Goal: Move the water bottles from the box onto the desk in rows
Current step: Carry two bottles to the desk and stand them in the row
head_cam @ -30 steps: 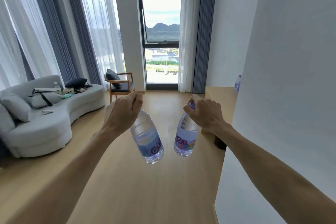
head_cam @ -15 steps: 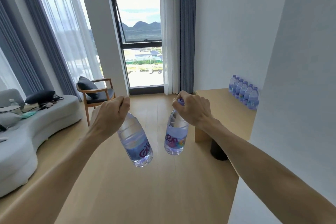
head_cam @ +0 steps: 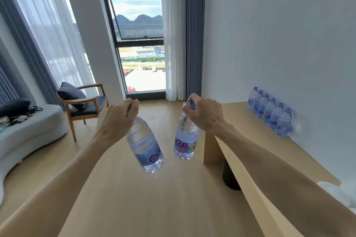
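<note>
Above the pale wooden floor [head_cam: 134, 188], two clear plastic water bottles with purple-lettered labels are held out in front of the person, one in each hand. Left hand [head_cam: 117, 119]: its fingers are curled round the neck of the left bottle [head_cam: 144, 146], which hangs tilted, its base swung toward the right. Right hand [head_cam: 204, 114]: its fingers are clenched round the purple cap and neck of the right bottle [head_cam: 185, 140], which hangs nearly upright. The two bottles are near each other but apart, both over the floor and to the left of the long light-wood desk [head_cam: 269, 152].

On the desk, a row of six clear bottles with purple caps [head_cam: 269, 112] is seen standing upright against the white wall [head_cam: 279, 34], each touching or just beside its neighbour. A dark round object [head_cam: 230, 177] is seen beneath the desk. At left, a wooden armchair with dark cushions [head_cam: 82, 102] and a pale grey curved sofa [head_cam: 28, 134] are shown; a tall window [head_cam: 138, 34] with grey and sheer curtains is seen at the far end.
</note>
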`<action>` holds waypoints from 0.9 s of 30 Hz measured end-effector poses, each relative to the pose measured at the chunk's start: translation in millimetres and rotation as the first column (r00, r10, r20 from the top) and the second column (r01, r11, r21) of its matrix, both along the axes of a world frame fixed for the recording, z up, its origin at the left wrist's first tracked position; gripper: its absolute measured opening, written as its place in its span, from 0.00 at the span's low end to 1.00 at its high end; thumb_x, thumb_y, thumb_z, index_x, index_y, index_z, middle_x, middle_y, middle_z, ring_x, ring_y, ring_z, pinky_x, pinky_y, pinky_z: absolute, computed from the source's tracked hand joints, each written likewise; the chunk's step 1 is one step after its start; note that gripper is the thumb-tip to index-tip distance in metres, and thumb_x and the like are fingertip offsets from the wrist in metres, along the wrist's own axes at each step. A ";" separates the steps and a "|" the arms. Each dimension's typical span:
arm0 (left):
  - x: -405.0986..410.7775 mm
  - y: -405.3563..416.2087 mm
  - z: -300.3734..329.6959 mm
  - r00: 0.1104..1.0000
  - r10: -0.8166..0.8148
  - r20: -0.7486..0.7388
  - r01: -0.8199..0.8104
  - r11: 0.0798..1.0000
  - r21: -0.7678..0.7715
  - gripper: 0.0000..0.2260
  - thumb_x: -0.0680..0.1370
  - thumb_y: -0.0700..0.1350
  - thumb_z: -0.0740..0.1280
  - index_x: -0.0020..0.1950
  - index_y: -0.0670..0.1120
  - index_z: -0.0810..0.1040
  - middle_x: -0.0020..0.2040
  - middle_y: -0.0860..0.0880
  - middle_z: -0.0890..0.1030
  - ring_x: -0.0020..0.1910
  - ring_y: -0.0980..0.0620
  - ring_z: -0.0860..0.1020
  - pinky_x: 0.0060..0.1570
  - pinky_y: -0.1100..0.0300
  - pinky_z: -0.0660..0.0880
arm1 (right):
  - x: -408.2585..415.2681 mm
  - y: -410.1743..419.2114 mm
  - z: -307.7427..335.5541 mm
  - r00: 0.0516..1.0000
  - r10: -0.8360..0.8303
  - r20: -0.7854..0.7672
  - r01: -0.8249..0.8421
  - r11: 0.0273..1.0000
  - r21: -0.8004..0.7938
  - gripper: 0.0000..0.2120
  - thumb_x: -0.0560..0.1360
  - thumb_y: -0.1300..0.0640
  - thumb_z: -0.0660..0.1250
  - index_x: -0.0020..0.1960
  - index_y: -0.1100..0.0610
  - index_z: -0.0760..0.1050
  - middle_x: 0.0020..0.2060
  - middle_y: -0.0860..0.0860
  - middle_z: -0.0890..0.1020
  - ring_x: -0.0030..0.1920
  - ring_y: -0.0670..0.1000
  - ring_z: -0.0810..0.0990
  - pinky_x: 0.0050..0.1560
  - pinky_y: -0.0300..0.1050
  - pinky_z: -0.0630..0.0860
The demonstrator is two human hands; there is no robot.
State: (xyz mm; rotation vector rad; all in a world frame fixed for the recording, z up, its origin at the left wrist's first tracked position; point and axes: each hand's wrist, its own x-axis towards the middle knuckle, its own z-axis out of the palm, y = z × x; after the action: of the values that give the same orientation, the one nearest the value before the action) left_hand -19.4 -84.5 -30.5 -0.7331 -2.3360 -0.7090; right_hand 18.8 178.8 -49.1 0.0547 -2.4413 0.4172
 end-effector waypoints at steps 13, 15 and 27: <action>-276.0 88.1 -6.3 0.984 -0.174 0.023 0.174 0.985 0.008 0.21 0.80 0.54 0.51 0.35 0.42 0.69 0.26 0.47 0.71 0.26 0.44 0.71 0.28 0.52 0.68 | -241.6 74.6 -7.7 0.979 -0.197 0.052 0.196 0.980 0.022 0.11 0.78 0.48 0.60 0.43 0.54 0.72 0.29 0.51 0.79 0.29 0.53 0.76 0.32 0.45 0.73; -314.8 104.9 -0.6 0.982 -0.191 0.007 0.191 0.982 -0.005 0.19 0.81 0.53 0.53 0.34 0.45 0.68 0.24 0.50 0.70 0.25 0.48 0.70 0.27 0.57 0.64 | -273.5 87.6 -2.8 0.974 -0.224 0.043 0.224 0.975 0.008 0.11 0.78 0.48 0.60 0.42 0.54 0.71 0.28 0.50 0.78 0.28 0.53 0.76 0.31 0.44 0.72; -502.5 246.4 -20.1 0.952 -0.300 0.053 0.303 0.951 -0.060 0.17 0.83 0.47 0.56 0.35 0.43 0.67 0.26 0.47 0.72 0.27 0.46 0.71 0.29 0.55 0.66 | -421.6 213.4 -28.8 0.929 -0.358 0.090 0.365 0.928 -0.076 0.10 0.77 0.47 0.60 0.42 0.52 0.70 0.27 0.47 0.77 0.28 0.52 0.74 0.31 0.43 0.66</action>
State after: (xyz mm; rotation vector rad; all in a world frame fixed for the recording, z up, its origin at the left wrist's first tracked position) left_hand -521.9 161.9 -50.6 -1.1335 -2.3209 -0.7846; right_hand -402.7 392.2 -77.9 -0.4527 -2.4305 0.3675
